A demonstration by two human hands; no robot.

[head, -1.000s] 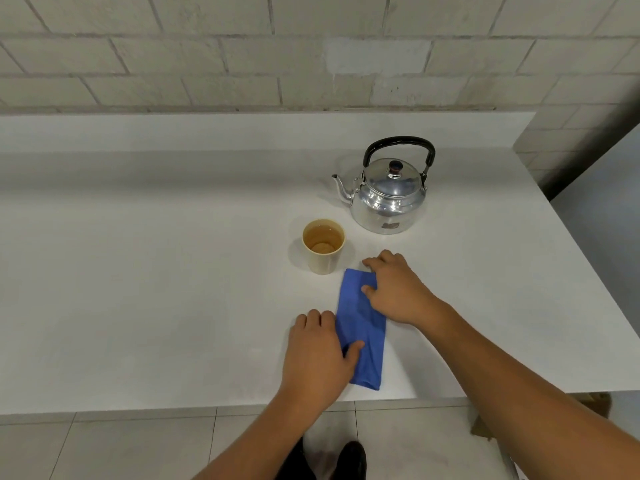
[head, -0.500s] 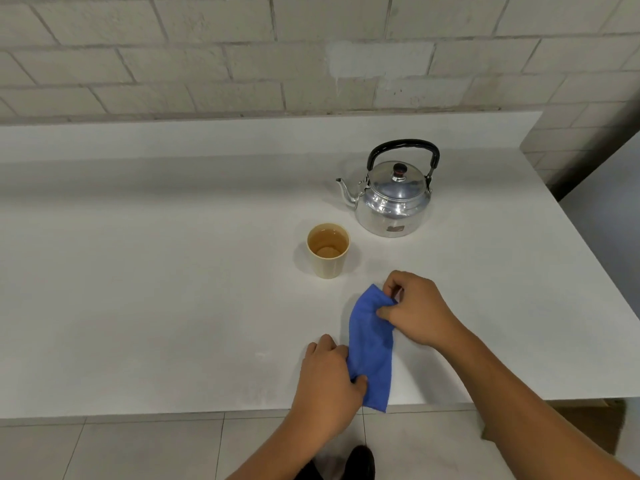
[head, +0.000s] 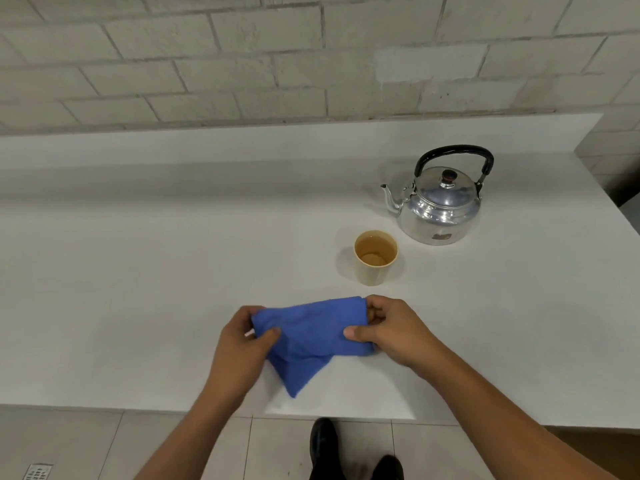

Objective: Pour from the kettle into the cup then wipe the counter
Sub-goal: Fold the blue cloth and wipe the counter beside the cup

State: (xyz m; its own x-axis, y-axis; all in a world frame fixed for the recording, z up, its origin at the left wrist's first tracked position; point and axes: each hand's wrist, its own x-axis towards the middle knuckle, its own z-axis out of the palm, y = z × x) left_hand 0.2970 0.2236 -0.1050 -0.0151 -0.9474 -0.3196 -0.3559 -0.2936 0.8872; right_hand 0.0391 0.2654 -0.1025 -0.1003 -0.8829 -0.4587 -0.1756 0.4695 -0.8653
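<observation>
A blue cloth [head: 311,336] is stretched between both hands just above the white counter [head: 138,271], one corner hanging down toward the front edge. My left hand [head: 242,348] pinches its left end, and my right hand [head: 391,332] grips its right end. Behind the cloth stands a cream cup [head: 375,258] holding amber liquid. The shiny metal kettle [head: 440,209] with a black handle sits upright behind and to the right of the cup, spout pointing left.
A brick wall rises behind the counter's low white backsplash [head: 242,143]. The counter's front edge runs just under my forearms, its right end near the kettle. Below are floor tiles, a floor drain [head: 38,472] and black shoes [head: 325,445].
The cloth lay flat and lengthwise on the counter; both hands have picked it up and turned it sideways, now held spread between them. The camera has shifted left. Cup and kettle have not moved.
</observation>
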